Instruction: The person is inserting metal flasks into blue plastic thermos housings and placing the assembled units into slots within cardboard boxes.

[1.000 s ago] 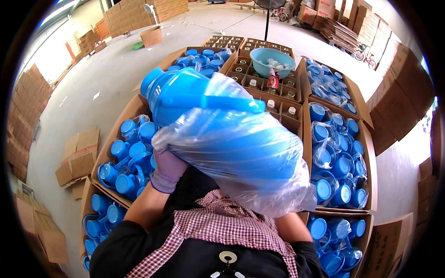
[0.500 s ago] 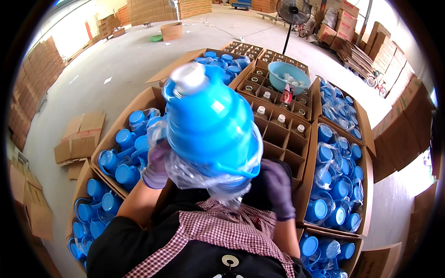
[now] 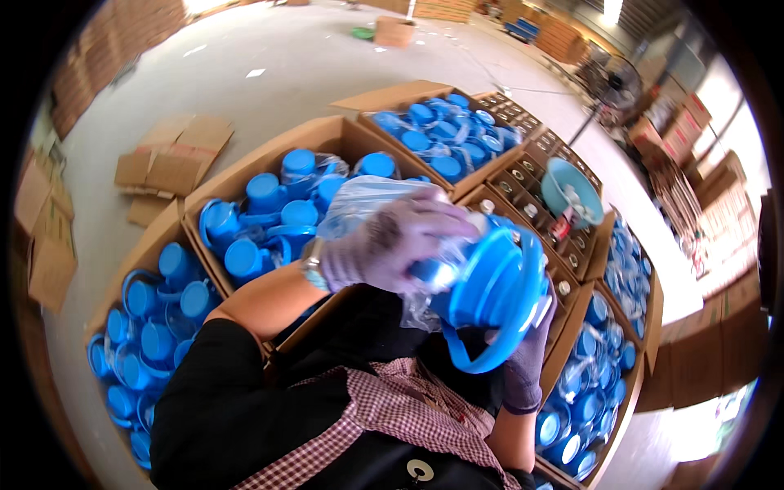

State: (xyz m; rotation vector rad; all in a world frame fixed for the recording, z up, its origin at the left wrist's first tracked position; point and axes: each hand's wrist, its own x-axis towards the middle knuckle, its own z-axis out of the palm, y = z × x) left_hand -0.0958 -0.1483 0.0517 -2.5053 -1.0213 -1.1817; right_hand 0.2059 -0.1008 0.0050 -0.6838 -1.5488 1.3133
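Both my hands wear purple-grey gloves. My right hand [image 3: 529, 355] is closed round the far right side of a blue plastic handled container [image 3: 482, 286] with stepped rings and a big loop handle. The container is tilted, its ringed end turned to the right. My left hand [image 3: 396, 241] is closed at the container's narrower left end, gripping clear plastic film [image 3: 367, 196] that bunches above and below the fingers. Its fingertips are smeared by motion. Left of it, a cardboard box [image 3: 237, 184] holds several blue handled containers [image 3: 265, 194], some in clear film.
More boxes of blue containers stand at the lower left [image 3: 155, 327], far middle [image 3: 445, 135] and right [image 3: 584, 384]. A divided carton [image 3: 514, 180] holds white-capped bottles, with a light blue basin [image 3: 563, 184] on it. A stand fan [image 3: 616, 86] and flattened cardboard [image 3: 175, 155] lie beyond.
The blue container has come down and to the right and tipped over. My right hand has taken hold of it, while my left hand has moved right across its wrapped end. The view has turned left.
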